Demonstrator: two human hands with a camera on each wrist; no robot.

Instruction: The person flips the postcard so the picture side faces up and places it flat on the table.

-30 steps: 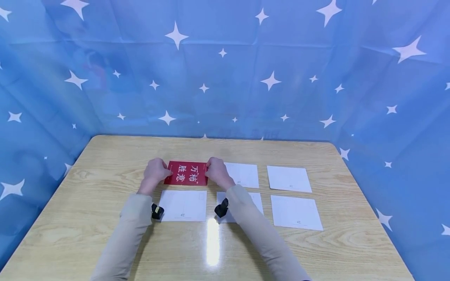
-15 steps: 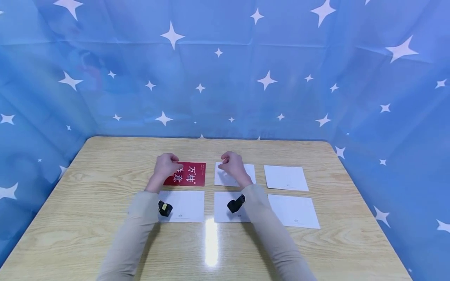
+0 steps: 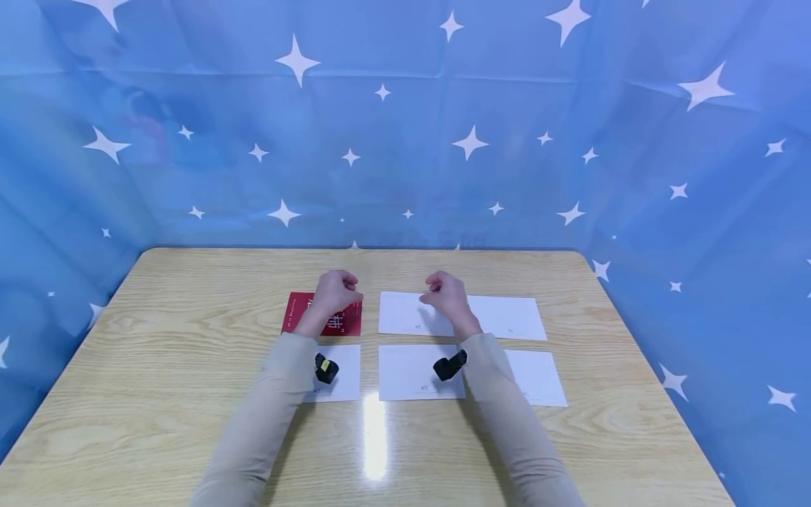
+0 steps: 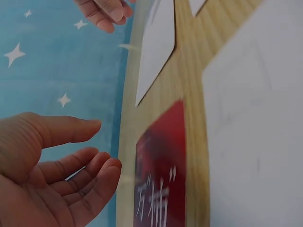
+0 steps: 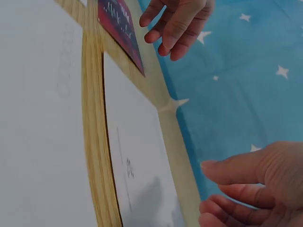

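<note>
A red card (image 3: pixel 296 311) with white characters lies flat at the back left of the group of cards. Above it hovers my left hand (image 3: pixel 336 292), its fingers loosely bent and nothing between them; the left wrist view shows a gap between thumb and fingers of that hand (image 4: pixel 61 170). Over the white postcard (image 3: pixel 399 313) to the right of the red one is my right hand (image 3: pixel 446 296). It too holds nothing, and its thumb and fingers (image 5: pixel 236 168) stand apart in the right wrist view. My forearm and hand partly hide both cards.
Several white postcards lie in two rows on the wooden table (image 3: pixel 158 366), among them a front middle one (image 3: pixel 408 370), a front right one (image 3: pixel 541 380) and a back right one (image 3: pixel 510 317). A blue star-patterned curtain (image 3: pixel 355 190) stands behind the table.
Both hands have come off the red card's two ends and moved right, the right hand to above the white postcard. The red card stays on the table. The head view has shifted slightly.
</note>
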